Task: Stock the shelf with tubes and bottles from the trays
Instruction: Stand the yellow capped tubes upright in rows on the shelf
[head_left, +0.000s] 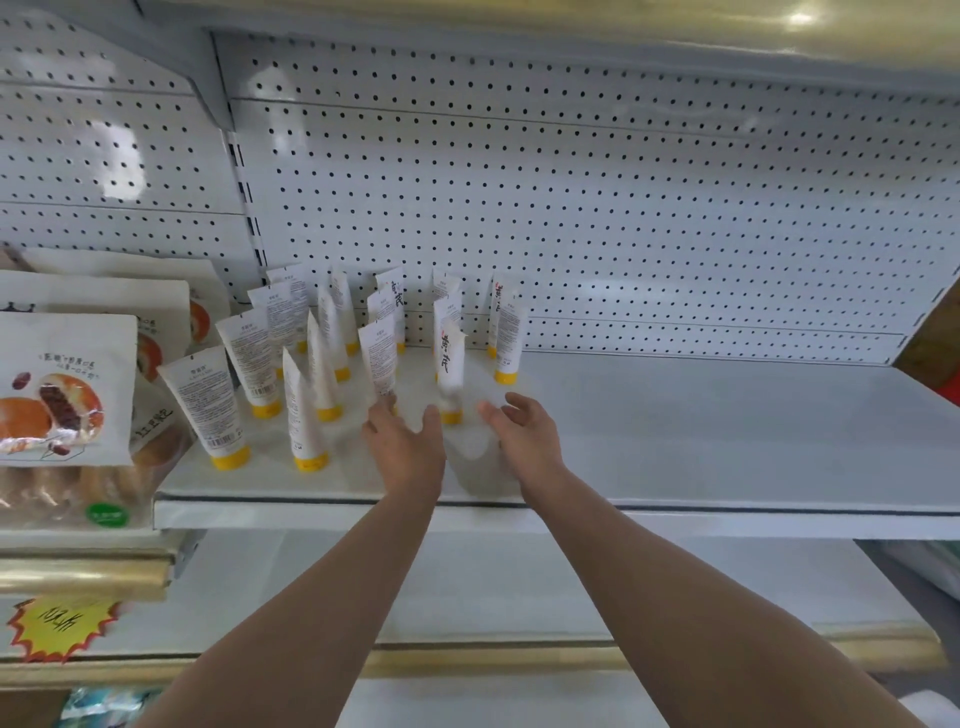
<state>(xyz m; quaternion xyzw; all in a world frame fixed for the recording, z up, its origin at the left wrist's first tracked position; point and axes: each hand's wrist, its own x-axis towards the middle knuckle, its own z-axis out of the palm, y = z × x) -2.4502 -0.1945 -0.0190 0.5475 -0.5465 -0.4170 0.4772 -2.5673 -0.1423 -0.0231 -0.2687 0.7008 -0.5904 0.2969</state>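
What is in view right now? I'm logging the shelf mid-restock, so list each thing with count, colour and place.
tubes: about fifteen, white with yellow caps, standing cap-down in rows on the left part of the shelf; one blurred tube stands between the hands.
shelf: one, white, its right part bare.
pegboard: white, perforated, behind the shelf.
pastry bags: several, white with orange pastry pictures, on the neighbouring shelf at left.
price tag: one, yellow starburst, lower left.
left hand: open, beside the tubes.
right hand: open, right of the blurred tube.
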